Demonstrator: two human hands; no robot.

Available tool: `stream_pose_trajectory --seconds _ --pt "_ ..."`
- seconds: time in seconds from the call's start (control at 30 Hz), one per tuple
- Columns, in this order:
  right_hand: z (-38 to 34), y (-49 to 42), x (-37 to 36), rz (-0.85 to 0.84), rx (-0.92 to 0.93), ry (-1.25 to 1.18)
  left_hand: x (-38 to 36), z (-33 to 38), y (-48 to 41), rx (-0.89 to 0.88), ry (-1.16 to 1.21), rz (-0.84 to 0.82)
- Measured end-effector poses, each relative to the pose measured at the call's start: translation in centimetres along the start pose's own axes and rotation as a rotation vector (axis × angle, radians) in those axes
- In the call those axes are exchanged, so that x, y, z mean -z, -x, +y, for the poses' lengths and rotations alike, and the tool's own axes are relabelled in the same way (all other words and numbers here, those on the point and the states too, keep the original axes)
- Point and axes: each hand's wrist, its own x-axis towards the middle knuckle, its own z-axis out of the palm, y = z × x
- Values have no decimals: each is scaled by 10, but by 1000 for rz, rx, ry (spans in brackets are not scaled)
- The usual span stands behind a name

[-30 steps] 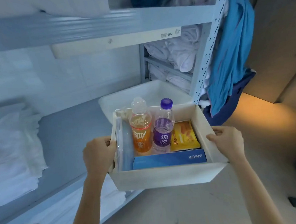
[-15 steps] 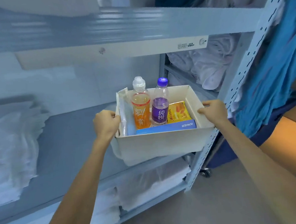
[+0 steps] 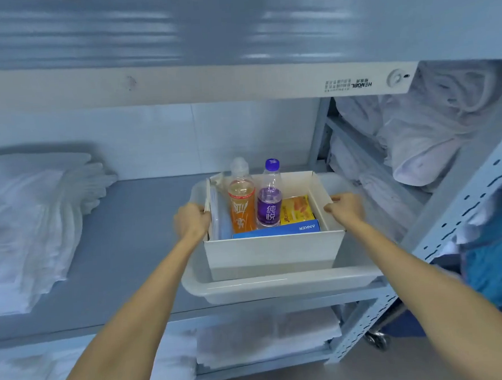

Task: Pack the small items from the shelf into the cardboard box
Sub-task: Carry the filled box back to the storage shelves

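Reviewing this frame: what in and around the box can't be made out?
Head view:
Cardboard box base: hidden by the front wall of the white tray; resting or not, unclear.
Flat blue item by the left wall: blurred, unidentifiable.
Yellow packet: lower part behind the blue Anker box.
Shelf label print: too small.

view: single, head-worn | faces: forward, down | range: close to shelf (image 3: 124, 256)

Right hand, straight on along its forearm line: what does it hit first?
The right wall of the cardboard box, which the right hand grips now. Past that wall the line seems to head for the yellow snack packet; depth is unclear.
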Motion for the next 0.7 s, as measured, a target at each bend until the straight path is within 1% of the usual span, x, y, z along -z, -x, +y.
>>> stream_pose_trajectory --seconds 0.2,0.33,0.53,0.63,0.7 --pt "22 -22 -40 -78 -25 28 -36 -26 -4 49 -34 -32" --pt "36 -25 -60 -100 -36 61 -53 -34 -7 31 -112 -41" --pt "49 -25 -72 -72 59 148 -74 -40 1 -9 -291 12" --pt "51 -27 -73 -108 94 231 -78 -40 0 -22 -343 17" --pt "53 -30 -71 -158 99 229 -78 -39 -2 -29 -354 10"
